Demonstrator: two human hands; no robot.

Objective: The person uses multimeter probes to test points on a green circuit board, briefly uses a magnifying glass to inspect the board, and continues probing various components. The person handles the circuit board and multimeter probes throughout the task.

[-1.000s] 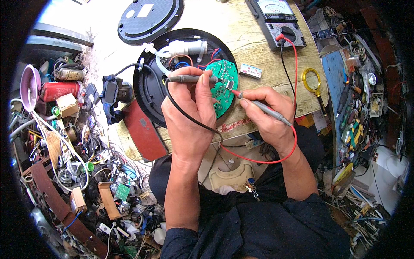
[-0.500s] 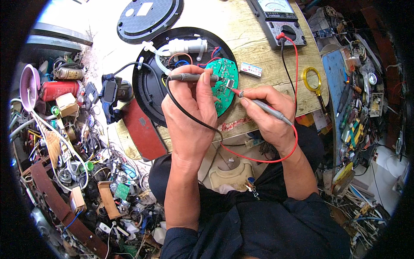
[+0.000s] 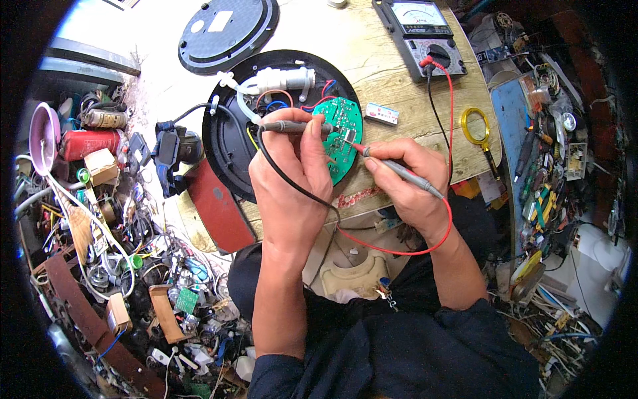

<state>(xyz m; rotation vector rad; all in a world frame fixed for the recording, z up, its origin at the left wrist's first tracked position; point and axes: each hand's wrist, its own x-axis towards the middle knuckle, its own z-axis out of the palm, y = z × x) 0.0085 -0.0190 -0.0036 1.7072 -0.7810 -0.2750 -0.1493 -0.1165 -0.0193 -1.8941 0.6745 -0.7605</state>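
Note:
My left hand (image 3: 290, 183) pinches a black-lead test probe (image 3: 286, 126), held nearly level with its tip over the green circuit board (image 3: 347, 113). In my right hand (image 3: 415, 186) is a red-tipped test probe (image 3: 402, 171), slanting down to a small silver component near the board's right side. Whether both tips touch metal is too fine to tell. The board lies in a round black housing (image 3: 222, 156) with a white cylindrical part (image 3: 286, 80), clear tubing and coloured wires. Both leads belong to an analog multimeter (image 3: 435, 52) at the far right of the table.
On the wooden table are a round black cover (image 3: 249, 40), a small white battery-like block (image 3: 382, 114) and a yellow-rimmed magnifying glass (image 3: 477, 126). A head-strap device (image 3: 174, 149) and a dark red board (image 3: 218, 209) lie at left. Heaped parts (image 3: 193, 292) crowd both sides.
The view has shifted slightly, moving the table items a little left. Both hands keep hold of their probes; the red probe's tip sits slightly lower relative to the silver component.

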